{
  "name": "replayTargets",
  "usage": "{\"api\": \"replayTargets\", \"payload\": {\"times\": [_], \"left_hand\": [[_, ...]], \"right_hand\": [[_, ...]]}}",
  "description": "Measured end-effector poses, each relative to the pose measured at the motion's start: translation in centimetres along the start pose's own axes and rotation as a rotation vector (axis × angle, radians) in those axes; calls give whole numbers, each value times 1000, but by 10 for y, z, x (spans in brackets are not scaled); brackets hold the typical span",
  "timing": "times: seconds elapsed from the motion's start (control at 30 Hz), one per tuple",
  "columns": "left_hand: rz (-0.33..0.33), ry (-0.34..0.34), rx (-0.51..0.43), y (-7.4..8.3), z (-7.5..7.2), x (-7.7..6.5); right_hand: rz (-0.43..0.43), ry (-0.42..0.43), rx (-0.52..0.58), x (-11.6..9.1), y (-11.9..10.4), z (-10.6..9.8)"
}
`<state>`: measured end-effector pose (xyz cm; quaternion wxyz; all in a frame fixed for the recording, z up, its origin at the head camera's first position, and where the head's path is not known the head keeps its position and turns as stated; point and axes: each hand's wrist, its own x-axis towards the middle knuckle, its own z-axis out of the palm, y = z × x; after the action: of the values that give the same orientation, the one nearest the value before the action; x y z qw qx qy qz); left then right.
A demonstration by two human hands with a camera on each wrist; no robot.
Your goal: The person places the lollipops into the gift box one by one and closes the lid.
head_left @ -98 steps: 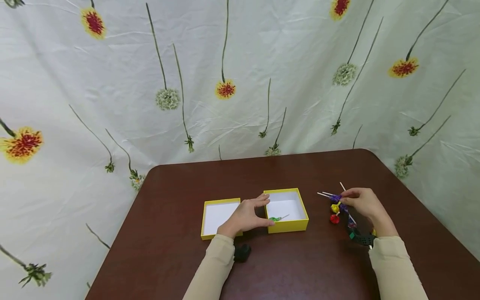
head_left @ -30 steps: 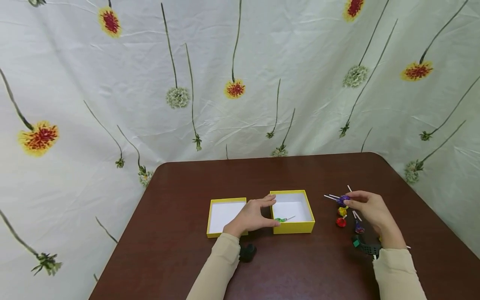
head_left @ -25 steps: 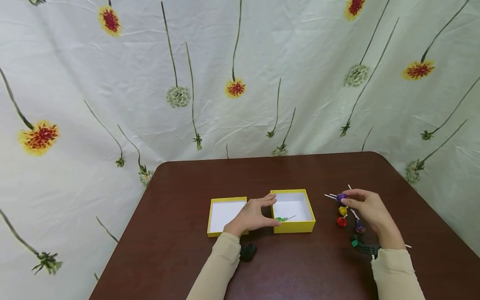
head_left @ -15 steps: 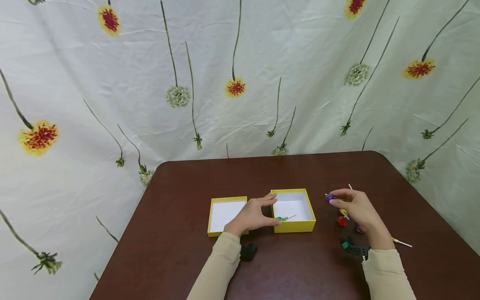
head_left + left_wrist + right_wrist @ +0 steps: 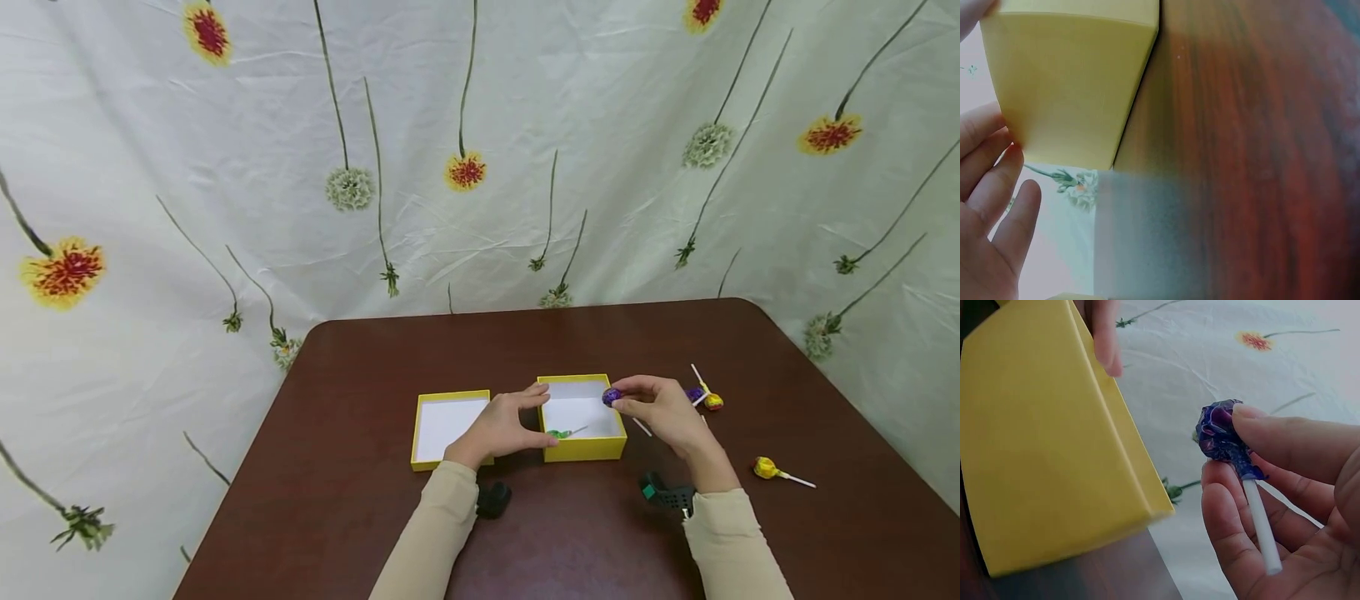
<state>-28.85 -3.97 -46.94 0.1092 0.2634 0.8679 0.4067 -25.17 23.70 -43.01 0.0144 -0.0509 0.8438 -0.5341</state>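
Observation:
My right hand (image 5: pixel 671 414) pinches a purple-wrapped lollipop (image 5: pixel 612 397) by its candy head, at the right rim of the open yellow box (image 5: pixel 583 451). In the right wrist view the lollipop's white stick (image 5: pixel 1262 528) points down towards the palm, and the box wall (image 5: pixel 1047 444) is to the left. My left hand (image 5: pixel 495 428) holds the box at its left side, thumb at the front and fingers further back. A green-wrapped lollipop (image 5: pixel 558 434) lies inside the white-lined box. The left wrist view has fingertips touching the box wall (image 5: pixel 1066 87).
Left of the box lies a shallow yellow lid (image 5: pixel 453 417), white inside. On the table's right are a yellow lollipop (image 5: pixel 765 467), another yellow lollipop (image 5: pixel 714 402) and a purple lollipop (image 5: pixel 694 394). Other lollipops are partly hidden behind the right hand. A flowered cloth (image 5: pixel 420 242) hangs behind the table.
My right hand has picked the purple lollipop out of the group on the right and carried it left to the box rim. The left hand stays at the box.

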Motion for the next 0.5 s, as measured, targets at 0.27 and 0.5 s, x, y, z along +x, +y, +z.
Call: {"api": "replayTargets", "payload": {"times": [0.27, 0.5], "left_hand": [[-5, 9, 7, 0, 1, 1], [17, 11, 2, -2, 0, 1]], "right_hand": [[-35, -61, 26, 8, -4, 16], [-62, -126, 16, 16, -10, 23]]}}
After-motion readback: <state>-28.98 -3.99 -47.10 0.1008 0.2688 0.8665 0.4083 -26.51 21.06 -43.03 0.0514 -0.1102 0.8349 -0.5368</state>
